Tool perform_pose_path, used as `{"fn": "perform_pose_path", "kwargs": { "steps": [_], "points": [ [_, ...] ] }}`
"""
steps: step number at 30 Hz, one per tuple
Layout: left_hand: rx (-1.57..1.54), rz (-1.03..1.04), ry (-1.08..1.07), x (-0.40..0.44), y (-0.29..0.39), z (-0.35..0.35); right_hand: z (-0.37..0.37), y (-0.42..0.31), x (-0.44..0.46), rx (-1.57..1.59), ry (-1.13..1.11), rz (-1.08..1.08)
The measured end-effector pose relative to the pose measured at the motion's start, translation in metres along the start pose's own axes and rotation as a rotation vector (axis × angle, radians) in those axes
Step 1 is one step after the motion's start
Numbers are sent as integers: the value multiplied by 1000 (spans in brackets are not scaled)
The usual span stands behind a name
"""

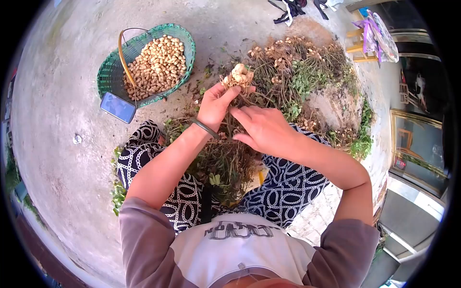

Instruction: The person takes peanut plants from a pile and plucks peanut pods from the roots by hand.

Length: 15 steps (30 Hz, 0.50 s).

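Note:
A cluster of pale peanuts [240,76] with roots sits at the top of my left hand [214,106], whose fingers are closed round the base of the plant. Just below and to the right, my right hand [261,126] is beside the stems, its fingers curved towards them; whether it grips them is hard to tell. Pulled peanut plants [223,165] with brown stems and leaves lie between my legs. Ahead and to the right spreads a larger heap of peanut plants [297,72], with pods and green leaves.
A green woven basket [106,79] of loose peanuts stands at the upper left, with a phone [118,107] at its near rim. A small stool [361,48] with a purple bag is at the upper right. Dark straps [291,9] lie at the top.

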<state>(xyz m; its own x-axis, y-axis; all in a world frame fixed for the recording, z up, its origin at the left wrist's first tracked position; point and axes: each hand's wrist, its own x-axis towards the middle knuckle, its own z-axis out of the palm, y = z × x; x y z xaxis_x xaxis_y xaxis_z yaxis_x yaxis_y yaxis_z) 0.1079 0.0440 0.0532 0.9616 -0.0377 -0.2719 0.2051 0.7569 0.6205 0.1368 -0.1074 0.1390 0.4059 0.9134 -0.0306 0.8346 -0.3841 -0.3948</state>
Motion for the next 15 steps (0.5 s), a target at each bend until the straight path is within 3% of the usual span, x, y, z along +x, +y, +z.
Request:
{"fn": "perform_pose_path", "kwargs": {
  "steps": [5,10,15],
  "points": [
    [319,89,4,-22,17,-26,-20,-12,22,338,604,199],
    [556,99,48,-37,24,-34,9,12,38,315,434,25],
    [591,27,95,-35,26,-29,16,19,34,291,304,54]
  ]
}}
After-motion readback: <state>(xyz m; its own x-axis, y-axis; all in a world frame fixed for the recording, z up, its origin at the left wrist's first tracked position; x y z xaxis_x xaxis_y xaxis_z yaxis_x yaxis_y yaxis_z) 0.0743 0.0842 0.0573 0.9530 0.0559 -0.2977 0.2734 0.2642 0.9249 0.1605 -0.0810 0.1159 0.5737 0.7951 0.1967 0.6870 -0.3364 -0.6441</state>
